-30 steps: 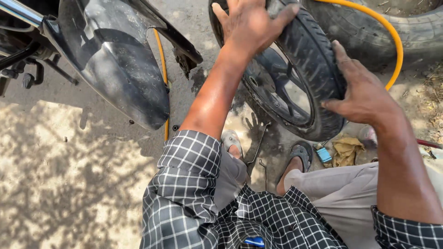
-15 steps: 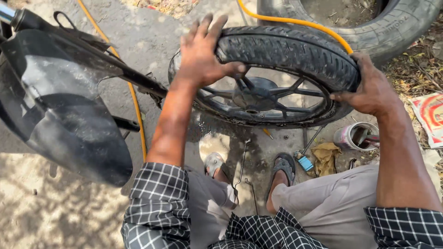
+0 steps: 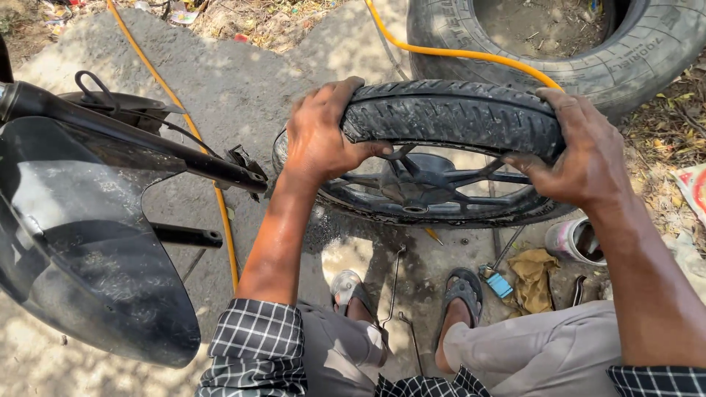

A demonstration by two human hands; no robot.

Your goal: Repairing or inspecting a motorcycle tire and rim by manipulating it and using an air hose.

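Grey concrete ground [image 3: 243,95], orange hose [image 3: 193,136] across it, large tyre [image 3: 640,51], yellow rag [image 3: 531,278], small tin [image 3: 573,241]

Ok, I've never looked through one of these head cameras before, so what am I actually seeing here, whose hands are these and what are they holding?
The picture comes from a camera worn on the person's head, looking down, so both arms reaching away from you are the wearer's own. The left hand and the right hand grip a black motorcycle wheel by its tyre, one on each side, with the spoked rim showing between them. The wheel is tilted over rough concrete ground. The black shape at left is a motorcycle mudguard. Behind the wheel lies a large car tyre, with a yellow hose running in front of it. Below you see sandalled feet, a yellow rag and a small tin.
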